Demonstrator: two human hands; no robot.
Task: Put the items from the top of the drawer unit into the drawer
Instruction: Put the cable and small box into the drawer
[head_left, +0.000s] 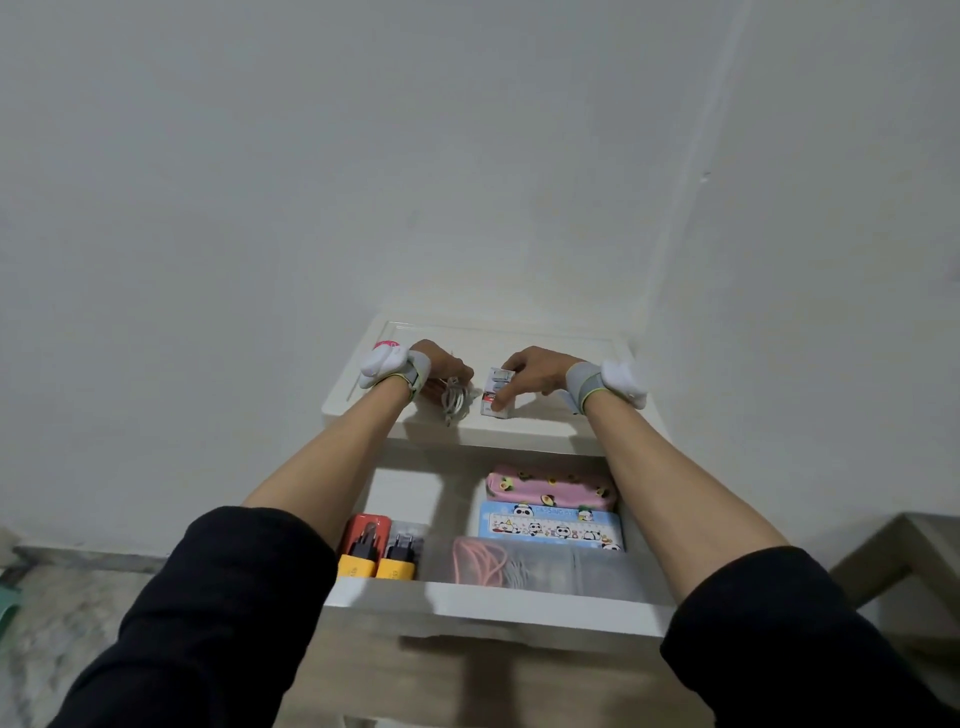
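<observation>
Both hands rest on the white top of the drawer unit (545, 340). My left hand (441, 364) is closed around a coiled white cable (453, 399) near the front edge. My right hand (535, 371) grips a small white box with a red label (496, 394), thumb on its front. A pink object (385, 344) peeks out behind my left wrist. Below, the top drawer (493, 605) stands pulled open.
The drawer holds two yellow-and-black chargers (376, 558), a red case (363, 525), a pink cable (478, 561), a pink pouch (550, 488) and a blue panda pencil case (550, 527). A wooden table corner (893, 561) is at right. Walls enclose the unit behind and right.
</observation>
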